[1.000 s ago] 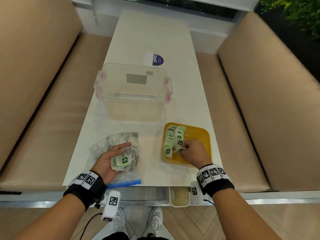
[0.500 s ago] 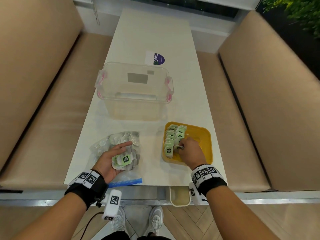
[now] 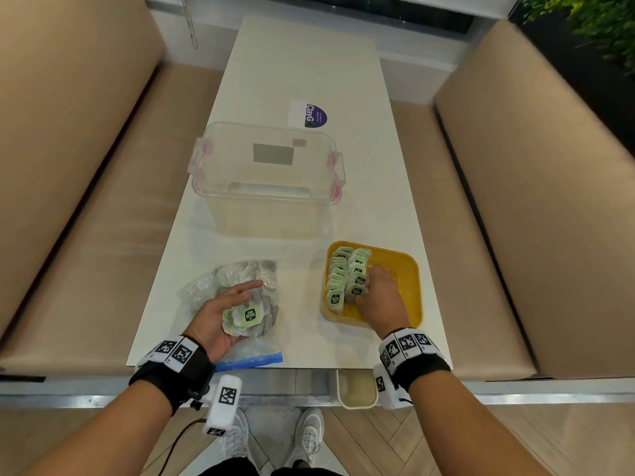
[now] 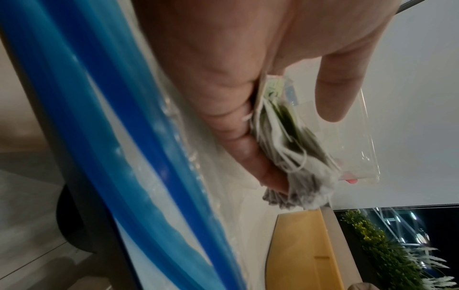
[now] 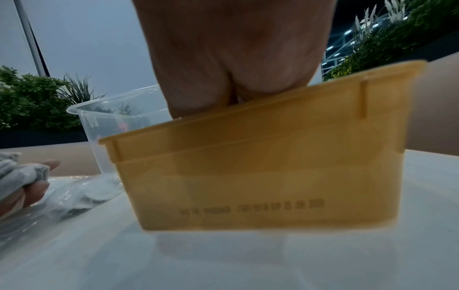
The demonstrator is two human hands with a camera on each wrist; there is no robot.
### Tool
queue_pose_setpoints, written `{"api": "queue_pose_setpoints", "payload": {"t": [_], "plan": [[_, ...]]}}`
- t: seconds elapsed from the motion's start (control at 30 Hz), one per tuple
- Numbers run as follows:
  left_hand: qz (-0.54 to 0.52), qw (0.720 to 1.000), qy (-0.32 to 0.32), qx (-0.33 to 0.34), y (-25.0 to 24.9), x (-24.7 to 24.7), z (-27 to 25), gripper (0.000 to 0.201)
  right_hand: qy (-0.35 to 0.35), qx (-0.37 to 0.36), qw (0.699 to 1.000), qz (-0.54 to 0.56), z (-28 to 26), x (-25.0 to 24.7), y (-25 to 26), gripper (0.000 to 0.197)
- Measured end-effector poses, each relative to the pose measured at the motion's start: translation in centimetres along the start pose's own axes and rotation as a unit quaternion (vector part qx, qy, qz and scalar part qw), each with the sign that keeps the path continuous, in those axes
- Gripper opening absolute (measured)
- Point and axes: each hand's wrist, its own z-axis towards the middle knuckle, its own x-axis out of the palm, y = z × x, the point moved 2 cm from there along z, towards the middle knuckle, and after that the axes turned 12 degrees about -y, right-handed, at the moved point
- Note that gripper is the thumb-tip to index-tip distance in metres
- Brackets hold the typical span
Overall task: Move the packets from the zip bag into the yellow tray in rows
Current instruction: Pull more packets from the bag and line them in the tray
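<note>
Nearest, at the lower left of the head view, the left hand [image 3: 220, 312] lies palm up on the zip bag [image 3: 237, 286], its fingers loosely cupped round a small stack of packets [image 3: 245, 317]; the left wrist view shows the thumb pressing that stack against the fingers. Just to the right at about the same depth, the right hand [image 3: 379, 300] reaches into the near half of the yellow tray [image 3: 409, 286], knuckles up, fingertips against the near end of the second row of packets [image 3: 357, 280]. Both rows run near to far along the tray's left side, so the next packet belongs at the near end, right of the first row, and the right hand is much the nearer. Whether that hand pinches a packet or only steadies the row cannot be told: the tray wall hides its fingers in the right wrist view. Farther up the frame stands a clear tub [image 3: 268, 180]. Contents of the bag are blurred through plastic.
</note>
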Motion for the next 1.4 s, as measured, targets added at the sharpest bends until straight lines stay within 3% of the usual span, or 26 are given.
{"api": "queue_pose_setpoints", "payload": {"t": [0.2,0.33,0.47,0.57,0.63,0.77,1.03,1.2,1.4], "plan": [[-0.013,1.0,-0.003,0.002,-0.4,0.4,-0.4,0.043,-0.017,0.005,1.0,-0.001,-0.2,-1.2,0.2,0.047],[-0.027,0.999,-0.016,0.002,-0.5,0.5,-0.4,0.046,-0.053,-0.033,0.998,-0.027,-1.1,-3.2,1.9,0.04],[-0.035,0.999,-0.026,-0.004,-0.5,0.7,-0.4,0.052,-0.043,-0.179,0.982,0.032,-3.0,-2.7,6.7,0.024],[-0.046,0.999,-0.019,-0.009,-0.5,1.1,-0.7,0.049,0.072,-0.314,0.947,0.005,-6.3,-0.3,11.1,0.026],[-0.045,0.999,-0.01,-0.01,-0.6,1.1,-0.9,0.051,0.123,-0.356,0.925,-0.044,-7.9,1.8,12.5,0.036],[-0.037,0.999,-0.003,-0.007,-0.7,0.8,-1.0,0.046,0.153,-0.359,0.918,-0.07,-8.1,3.8,12.9,0.043],[-0.024,1.0,0.006,-0.002,-0.6,0.8,-0.9,0.048,0.144,-0.322,0.936,-0.008,-7.6,3.9,12.9,0.028],[-0.027,1.0,-0.01,-0.002,-0.4,1.1,-0.6,0.045,0.064,-0.305,0.949,0.053,-7.1,2.2,12.8,0.023],[-0.022,0.999,-0.024,-0.004,-0.1,0.9,-0.3,0.043,-0.035,-0.261,0.963,0.057,-5.2,-2.9,11.0,0.03]]}}
